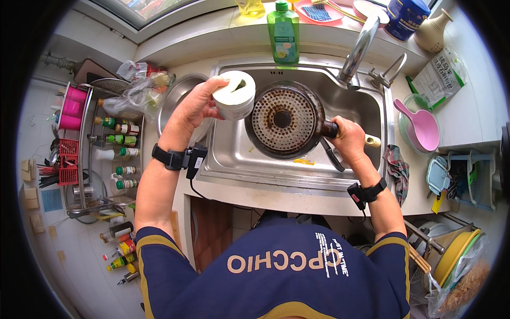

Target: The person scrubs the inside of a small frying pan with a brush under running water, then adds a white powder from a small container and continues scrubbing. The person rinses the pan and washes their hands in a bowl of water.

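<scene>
My left hand (198, 104) grips a white plastic tub (235, 108) with a dark slot in its pale top, tilted above the left part of the sink. Over the steel sink (227, 145), a frying pan (265, 113) shows its perforated, brown-scorched underside. My right hand (346, 134) is closed around the pan's handle, whose cream end (372, 140) sticks out past the fingers. Below the handle lies a dark, slim tool (334, 156), partly hidden. A small yellow strip (304, 162) is near the sink's front wall.
The chrome faucet (360, 50) arches over the sink's back right. A green detergent bottle (283, 36) stands behind the basin. Left is a steel bowl (166, 107); right are a pink ladle (424, 127) and a checked cloth (397, 171). Cables hang from both wrist straps.
</scene>
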Available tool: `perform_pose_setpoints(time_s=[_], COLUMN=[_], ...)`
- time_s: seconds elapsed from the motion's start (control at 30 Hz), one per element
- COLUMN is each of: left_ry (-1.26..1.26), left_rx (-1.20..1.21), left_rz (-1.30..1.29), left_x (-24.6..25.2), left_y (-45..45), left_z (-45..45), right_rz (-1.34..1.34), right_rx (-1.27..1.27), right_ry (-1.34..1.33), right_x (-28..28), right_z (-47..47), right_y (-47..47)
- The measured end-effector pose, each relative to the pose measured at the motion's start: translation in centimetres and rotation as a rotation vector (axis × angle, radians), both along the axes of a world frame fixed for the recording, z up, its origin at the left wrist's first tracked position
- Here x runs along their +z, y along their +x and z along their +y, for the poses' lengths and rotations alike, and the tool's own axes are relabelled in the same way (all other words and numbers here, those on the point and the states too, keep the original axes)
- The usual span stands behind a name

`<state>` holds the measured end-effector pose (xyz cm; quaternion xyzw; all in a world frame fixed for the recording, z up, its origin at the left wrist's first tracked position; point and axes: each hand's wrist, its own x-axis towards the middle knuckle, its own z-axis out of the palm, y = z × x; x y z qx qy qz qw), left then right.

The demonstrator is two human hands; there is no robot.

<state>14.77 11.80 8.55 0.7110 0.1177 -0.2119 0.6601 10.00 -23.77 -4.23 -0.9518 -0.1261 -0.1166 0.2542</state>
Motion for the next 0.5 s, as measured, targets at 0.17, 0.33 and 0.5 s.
perform_pose_setpoints(time_s=[0.17, 0.33, 0.5], left_ry=[0.028, 0.101, 0.183], left_rx=[-0.049, -0.102, -0.13], left_rz=[-0.01, -0.003, -0.006], left_x=[0.4, 0.8, 1.1], left_y=[0.3, 0.9, 1.3], left_z=[0.2, 0.3, -0.1], right_rz=[-0.226, -0.272, -0.297], right_rx=[0.053, 0.089, 0.122], right_ry=[-0.024, -0.057, -0.086], right_x=[-0.1, -0.3, -0.3], right_z=[0.0, 0.2, 0.3], right_y=[0.2, 0.2, 0.2])
